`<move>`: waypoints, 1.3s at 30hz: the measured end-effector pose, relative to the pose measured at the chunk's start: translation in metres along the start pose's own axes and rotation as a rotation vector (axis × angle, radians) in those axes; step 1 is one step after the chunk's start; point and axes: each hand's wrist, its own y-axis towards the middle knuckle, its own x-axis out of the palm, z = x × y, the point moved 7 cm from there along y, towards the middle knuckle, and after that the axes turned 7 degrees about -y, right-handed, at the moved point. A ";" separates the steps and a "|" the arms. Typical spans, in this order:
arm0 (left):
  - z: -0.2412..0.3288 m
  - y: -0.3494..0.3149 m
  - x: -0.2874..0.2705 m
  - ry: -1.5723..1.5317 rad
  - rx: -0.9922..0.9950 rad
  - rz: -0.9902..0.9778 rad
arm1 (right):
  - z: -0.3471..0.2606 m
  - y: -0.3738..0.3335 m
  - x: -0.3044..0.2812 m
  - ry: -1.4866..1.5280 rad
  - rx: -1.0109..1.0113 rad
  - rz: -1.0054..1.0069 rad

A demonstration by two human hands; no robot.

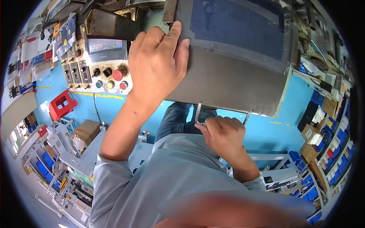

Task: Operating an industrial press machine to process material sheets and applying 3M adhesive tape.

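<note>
A grey metal machine cover (228, 81) with a dark blue window (237, 30) spans the upper middle of the head view. At its left edge lies my left hand (157, 60), index finger and thumb stretched out over the metal. The index fingertip is beside a rusty metal bar (170, 11); the tips of the other fingers are hidden. My right hand (224, 135) is closed around the shiny bent-rod handle (198, 113) on the cover's near edge.
Left of the cover is a control panel with a screen (105, 49), knobs and a red push button (118, 74). A red plastic stool (62, 105) and a cardboard box (86, 131) are further left. Shelves with blue bins (334, 167) line the right side.
</note>
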 end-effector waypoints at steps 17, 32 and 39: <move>0.005 -0.012 -0.015 -0.018 -0.020 -0.041 | -0.008 -0.006 -0.004 0.035 0.040 0.061; 0.000 -0.024 -0.024 -0.197 -0.090 -0.047 | -0.012 -0.020 0.006 0.016 0.059 -0.056; -0.005 -0.038 -0.025 -0.267 -0.080 0.000 | -0.018 -0.036 0.011 0.049 0.034 -0.072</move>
